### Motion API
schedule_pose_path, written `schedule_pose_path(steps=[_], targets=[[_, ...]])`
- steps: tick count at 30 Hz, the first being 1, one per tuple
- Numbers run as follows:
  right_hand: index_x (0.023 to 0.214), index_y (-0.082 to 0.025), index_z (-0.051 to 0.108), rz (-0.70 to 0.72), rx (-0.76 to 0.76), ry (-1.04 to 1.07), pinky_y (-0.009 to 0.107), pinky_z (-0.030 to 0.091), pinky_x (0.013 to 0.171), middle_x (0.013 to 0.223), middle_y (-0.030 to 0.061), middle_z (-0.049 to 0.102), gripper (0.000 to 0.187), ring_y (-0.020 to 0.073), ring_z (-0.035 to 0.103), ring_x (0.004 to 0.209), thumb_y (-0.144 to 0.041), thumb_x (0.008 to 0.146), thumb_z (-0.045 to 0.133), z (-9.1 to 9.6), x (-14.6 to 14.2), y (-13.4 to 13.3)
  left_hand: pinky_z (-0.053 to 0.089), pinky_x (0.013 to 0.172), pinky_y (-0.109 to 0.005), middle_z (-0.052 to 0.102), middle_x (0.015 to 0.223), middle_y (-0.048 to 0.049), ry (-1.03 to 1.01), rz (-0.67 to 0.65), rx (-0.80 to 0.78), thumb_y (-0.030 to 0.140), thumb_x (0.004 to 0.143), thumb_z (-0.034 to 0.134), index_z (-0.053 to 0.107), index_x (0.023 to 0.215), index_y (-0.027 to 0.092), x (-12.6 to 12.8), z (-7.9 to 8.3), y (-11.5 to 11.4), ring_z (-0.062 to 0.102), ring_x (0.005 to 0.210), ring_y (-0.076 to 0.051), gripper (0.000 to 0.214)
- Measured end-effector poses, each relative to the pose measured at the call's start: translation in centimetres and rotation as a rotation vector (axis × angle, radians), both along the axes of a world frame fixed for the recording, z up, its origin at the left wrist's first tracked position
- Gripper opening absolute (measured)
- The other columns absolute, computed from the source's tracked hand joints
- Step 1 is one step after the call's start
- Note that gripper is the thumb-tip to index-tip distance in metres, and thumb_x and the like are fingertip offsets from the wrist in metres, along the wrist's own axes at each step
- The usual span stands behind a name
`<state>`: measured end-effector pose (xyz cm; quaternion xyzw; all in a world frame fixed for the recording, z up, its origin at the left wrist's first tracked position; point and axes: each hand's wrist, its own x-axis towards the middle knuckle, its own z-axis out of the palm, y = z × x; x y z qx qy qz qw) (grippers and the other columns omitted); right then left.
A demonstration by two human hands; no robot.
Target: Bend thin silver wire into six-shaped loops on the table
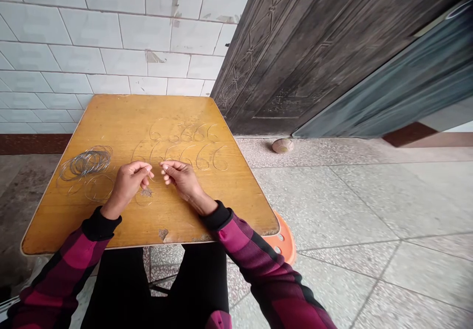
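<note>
Both my hands are over the wooden table, fingertips pinched a short gap apart. A thin curved wire [151, 177] shows by my left hand [128, 183], which grips it between thumb and finger. My right hand [182, 178] pinches too, seemingly on the same wire, though its end is hidden by the fingers. Beyond the hands lie several wires bent like a figure six [220, 164], in two rough rows. A loose bundle of wire loops [88, 163] lies left of my left hand. Another curled wire [144, 203] rests just below the hands.
The yellow-brown table [221, 206] has worn patches and stands against a white tiled wall [148, 33]. An orange stool [286, 240] sits partly beneath its right corner. Further right are a dark carved door [295, 48], a roundish object [283, 145] on the floor and a bluish curtain [399, 87].
</note>
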<state>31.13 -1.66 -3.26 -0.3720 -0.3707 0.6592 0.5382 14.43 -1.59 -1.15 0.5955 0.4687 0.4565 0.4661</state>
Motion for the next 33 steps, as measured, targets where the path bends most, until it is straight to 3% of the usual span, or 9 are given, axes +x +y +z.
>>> schedule_pose_path(steps=[3,6,9,12,15,19,27,33], targets=[[0.084,-0.017,0.070,0.023,0.022,-0.014,0.019,0.047,0.051,0.068,-0.0019,0.065,0.029,0.0063,0.056,0.054,-0.036,0.064,0.080,-0.1,-0.1,0.0,0.040,0.042,-0.020,0.062,0.058,-0.0008,-0.139,0.054,-0.067,0.031,0.075,0.064,0.064,0.068,0.014,0.2,0.6,-0.1,0.050,0.044,-0.008,0.018],[0.101,-0.020,0.067,0.022,0.140,-0.122,0.023,0.051,0.057,0.072,-0.0024,0.063,0.036,0.0089,0.059,0.060,-0.037,0.070,0.076,-0.4,-0.1,-0.3,0.040,0.043,-0.020,0.065,0.064,-0.0028,-0.256,0.077,-0.163,0.030,0.069,0.067,0.063,0.069,0.013,0.3,1.1,0.0,0.052,0.048,-0.009,0.017],[0.122,-0.023,0.058,-0.019,0.392,-0.415,0.028,0.054,0.064,0.087,0.0019,0.063,0.046,0.0122,0.061,0.072,-0.039,0.080,0.067,-0.6,0.0,-0.8,0.041,0.045,-0.020,0.065,0.067,-0.0031,-0.345,0.059,-0.233,0.030,0.065,0.070,0.063,0.071,0.013,0.1,1.3,0.1,0.053,0.052,-0.009,0.019],[0.139,-0.023,0.042,-0.024,0.696,-0.750,0.033,0.055,0.075,0.114,0.0103,0.056,0.064,0.0161,0.059,0.087,-0.039,0.081,0.067,-0.6,0.1,-1.3,0.039,0.045,-0.020,0.065,0.065,-0.0023,-0.370,0.055,-0.270,0.030,0.063,0.072,0.063,0.068,0.013,-0.1,1.3,0.2,0.052,0.051,-0.009,0.020],[0.146,-0.025,0.027,-0.018,0.862,-0.865,0.036,0.056,0.078,0.121,0.0132,0.051,0.075,0.0174,0.059,0.090,-0.036,0.083,0.066,-0.8,0.2,-1.2,0.037,0.044,-0.020,0.064,0.061,-0.0022,-0.320,0.024,-0.286,0.030,0.063,0.071,0.063,0.065,0.012,0.0,1.4,0.1,0.051,0.048,-0.008,0.020],[0.146,-0.025,0.027,0.000,0.938,-0.908,0.038,0.055,0.084,0.117,0.0114,0.054,0.078,0.0182,0.060,0.090,-0.037,0.081,0.068,-1.0,0.4,-0.8,0.036,0.043,-0.020,0.063,0.059,-0.0024,-0.292,-0.028,-0.301,0.031,0.063,0.071,0.064,0.061,0.012,0.0,1.5,0.0,0.049,0.045,-0.008,0.020],[0.127,-0.016,0.050,-0.028,0.979,-0.907,0.034,0.053,0.079,0.093,0.0071,0.062,0.066,0.0180,0.062,0.083,-0.046,0.072,0.072,-0.6,0.8,-0.7,0.035,0.041,-0.021,0.063,0.057,-0.0027,-0.245,-0.093,-0.315,0.030,0.062,0.070,0.065,0.062,0.012,-0.3,1.1,0.2,0.050,0.043,-0.008,0.018],[0.125,-0.019,0.052,-0.014,0.946,-0.872,0.035,0.053,0.079,0.092,0.0064,0.062,0.062,0.0179,0.063,0.082,-0.045,0.073,0.072,-0.4,0.9,-0.7,0.035,0.041,-0.021,0.062,0.056,-0.0030,-0.230,-0.104,-0.307,0.031,0.063,0.069,0.065,0.061,0.012,-0.3,1.0,0.2,0.049,0.043,-0.008,0.019]])
